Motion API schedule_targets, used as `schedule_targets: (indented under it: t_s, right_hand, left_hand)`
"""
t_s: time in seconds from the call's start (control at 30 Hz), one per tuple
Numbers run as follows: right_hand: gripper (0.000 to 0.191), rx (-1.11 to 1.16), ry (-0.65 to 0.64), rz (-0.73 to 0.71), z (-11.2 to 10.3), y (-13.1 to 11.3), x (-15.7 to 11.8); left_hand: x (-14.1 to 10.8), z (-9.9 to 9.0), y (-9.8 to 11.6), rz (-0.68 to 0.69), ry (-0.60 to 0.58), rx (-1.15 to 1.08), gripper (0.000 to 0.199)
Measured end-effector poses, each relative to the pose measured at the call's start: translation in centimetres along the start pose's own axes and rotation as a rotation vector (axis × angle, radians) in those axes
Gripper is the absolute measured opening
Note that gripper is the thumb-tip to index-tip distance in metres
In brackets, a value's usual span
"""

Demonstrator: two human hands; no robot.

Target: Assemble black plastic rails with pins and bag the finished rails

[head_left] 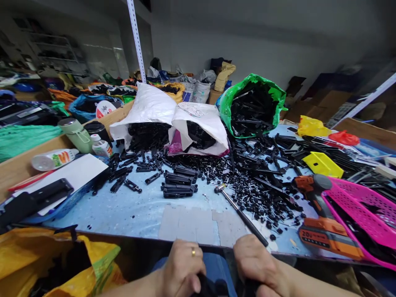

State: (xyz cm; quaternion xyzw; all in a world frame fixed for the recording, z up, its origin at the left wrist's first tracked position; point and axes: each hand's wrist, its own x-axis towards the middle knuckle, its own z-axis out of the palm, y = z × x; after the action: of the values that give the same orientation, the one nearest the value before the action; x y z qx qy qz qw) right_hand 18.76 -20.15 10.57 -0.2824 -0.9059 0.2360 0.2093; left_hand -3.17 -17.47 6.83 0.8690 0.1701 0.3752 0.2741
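At the table's front edge, my left hand (185, 266), with a ring on one finger, is closed round a black object whose shape is mostly hidden. To its right my right hand (255, 262) is also closed on something black below the edge. Just beyond my right hand lies a hammer (244, 216) with a black handle. Grey cardboard pieces (187, 222) lie flat in front of my hands. Behind them is a small stack of black plastic parts (179, 185). Loose screws and black caps (256, 189) are heaped right of the stack.
White sacks (151, 105) and a green bag (252, 107) spill black parts at the back. An orange power drill (331, 235) and pink basket (368, 206) stand right. Bottles (55, 159) and a blue tray (66, 206) are left; a yellow bag (99, 264) sits below the edge.
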Motion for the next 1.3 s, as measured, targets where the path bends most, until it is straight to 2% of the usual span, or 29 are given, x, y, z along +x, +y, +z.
schedule_targets:
  t_s: [0.07,0.13,0.2,0.23,0.3,0.33,0.4,0.43,0.47,0.5,0.57,0.67,0.8,0.9,1.0,1.03,1.1,1.13,1.2,1.27,1.3]
  right_hand:
    - [0.070,0.178,0.051,-0.044,3.2,0.4,0.8]
    - [0.068,0.304,0.196,-0.097,7.6,1.4,1.9]
    - [0.064,0.246,0.475,0.071,11.7,2.5,3.4]
    - [0.063,0.197,0.621,0.159,13.2,3.1,4.2]
    - [0.058,0.113,0.797,0.253,14.3,4.6,6.1]
    - [0.053,0.087,0.798,0.236,14.0,5.6,7.1]
    - [0.040,0.031,0.690,0.160,11.7,8.3,9.5]
    - [0.035,-0.021,0.611,0.126,10.0,10.1,10.7]
    - [0.030,-0.079,0.594,0.165,8.0,12.2,12.1]
    - [0.027,-0.157,0.601,0.279,6.0,14.4,13.4]
    - [0.025,-0.331,0.568,0.667,2.3,18.8,16.0]
    - [0.030,-0.378,0.559,0.845,-1.5,24.4,19.5]
    - [0.030,-0.359,0.497,0.965,-3.1,28.5,22.7]
    - [0.023,-0.339,0.448,0.985,-3.3,29.6,23.7]
    - [0.019,-0.335,0.450,0.975,-3.5,29.0,22.9]
    - [0.020,-0.335,0.467,0.973,-3.6,28.4,22.1]
    - [0.023,-0.335,0.511,0.968,-3.5,26.6,19.7]
    - [0.026,-0.335,0.528,0.964,-3.3,25.5,18.1]
    - [0.030,-0.305,0.557,0.917,-2.4,22.9,13.7]
    - [0.033,-0.196,0.597,0.773,-1.1,20.2,8.5]
    - [0.034,-0.125,0.601,0.682,-0.4,18.8,5.8]
  left_hand:
    - [-1.2,1.3,0.6,-0.032,0.041,-0.030,0.076]
    - [-2.5,2.7,0.5,-0.037,0.043,0.006,0.077]
    - [-3.3,3.7,-0.1,-0.031,0.055,0.108,0.068]
    - [-3.6,4.0,-0.6,-0.026,0.099,0.166,0.058]
    - [-3.8,3.9,-1.7,0.033,0.245,0.266,0.040]
    - [-3.9,3.6,-2.5,0.077,0.308,0.315,0.037]
    - [-4.1,2.7,-4.2,0.094,0.343,0.463,0.039]
    - [-4.2,2.1,-5.2,0.072,0.297,0.552,0.040]
    - [-4.3,1.6,-6.3,0.035,0.225,0.637,0.038]
    - [-4.4,1.1,-7.4,-0.009,0.156,0.709,0.034]
    - [-4.3,0.4,-9.5,-0.087,0.064,0.790,0.029]
    - [-3.2,0.0,-12.0,-0.211,0.055,0.823,0.029]
    - [-0.7,-0.8,-13.7,-0.383,0.035,0.806,0.034]
    - [0.7,-3.4,-15.0,-0.612,0.097,0.812,0.035]
    - [1.2,-7.1,-17.2,-0.956,0.146,0.893,0.030]
    - [1.2,-8.2,-17.9,-1.034,0.143,0.903,0.027]
    - [1.1,-9.8,-18.7,-1.106,0.132,0.901,0.020]
    - [1.1,-10.1,-18.6,-1.103,0.157,0.894,0.019]
    - [1.1,-9.7,-17.4,-0.991,0.309,0.867,0.019]
    - [1.1,-8.1,-15.0,-0.743,0.475,0.761,0.020]
    - [1.0,-7.0,-13.7,-0.599,0.485,0.669,0.021]
